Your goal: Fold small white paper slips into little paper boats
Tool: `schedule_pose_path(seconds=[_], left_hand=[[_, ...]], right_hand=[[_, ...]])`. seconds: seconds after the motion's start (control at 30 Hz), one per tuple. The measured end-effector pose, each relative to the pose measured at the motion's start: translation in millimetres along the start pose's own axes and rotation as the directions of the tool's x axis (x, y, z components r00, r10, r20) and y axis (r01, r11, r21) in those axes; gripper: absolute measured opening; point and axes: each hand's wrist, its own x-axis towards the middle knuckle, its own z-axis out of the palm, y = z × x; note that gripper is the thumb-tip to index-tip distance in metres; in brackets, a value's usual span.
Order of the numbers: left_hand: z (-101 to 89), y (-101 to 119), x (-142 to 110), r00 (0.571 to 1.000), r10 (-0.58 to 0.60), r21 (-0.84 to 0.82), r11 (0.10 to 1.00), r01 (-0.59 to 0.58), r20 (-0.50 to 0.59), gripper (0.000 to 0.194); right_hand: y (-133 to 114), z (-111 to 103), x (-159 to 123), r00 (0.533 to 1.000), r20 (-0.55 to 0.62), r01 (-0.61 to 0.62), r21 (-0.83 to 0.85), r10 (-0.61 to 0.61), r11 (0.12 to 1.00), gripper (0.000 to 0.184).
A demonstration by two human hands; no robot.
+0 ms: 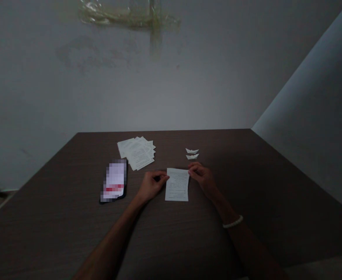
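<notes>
1. The pale wall [171, 93] is standing beyond the far edge of the table, and clear tape [115, 17] is clinging to it high up.
2. The brown table [165, 241] is carrying all the papers and the phone.
3. The pile of papers [138, 153] is lying far left on the table, its printed sheets fanning over one another.
4. The phone [114, 181] is lying just beside the pile, on its near left side, its blurred-out screen facing up.
5. The left hand [151, 184] is pinching the loose sheet at its left edge, the fingers narrowing onto the paper.
6. The right hand [204, 181] is pinching the same sheet at its far right corner, fingers also close together.
7. The loose sheet [177, 186] is spanning the space between both hands, right of the phone; no fold is showing. Whether it is resting fully on the table, I cannot tell. The step in hand seems to be steadying it by its edges; the next move is probably calling for light, even pressure on both sides, without crumpling.
8. The pale bracelet [233, 222] is circling the right wrist.
9. Two small paper boats [192, 157] are sitting one behind the other, just beyond the right hand.
</notes>
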Motion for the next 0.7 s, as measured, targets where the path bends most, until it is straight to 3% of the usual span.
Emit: schedule_pose_path(seconds=[0.27, 0.47, 0.7], left_hand=[[-0.7, -0.5, -0.1, 0.999, 0.006, 0.007, 1.000, -0.006, -0.037, 0.024], [-3.6, -2.7, 0.8, 0.995, -0.035, -0.063, 0.998, 0.029, -0.094, 0.027], [-2.8, -8.0, 2.3, 0.991, -0.063, -0.153, 0.987, 0.044, -0.119, 0.028]], right_hand=[[1.8, 2.9, -0.3, 0.999, -0.009, 0.047, 0.055, -0.047, 0.997, 0.016], [7.9, 4.8, -2.9, 0.999, 0.010, -0.045, -0.001, 0.045, 0.999, 0.017], [11.2, 7.2, -4.1, 0.998, 0.017, -0.055, -0.078, 0.056, 0.995, 0.017]])
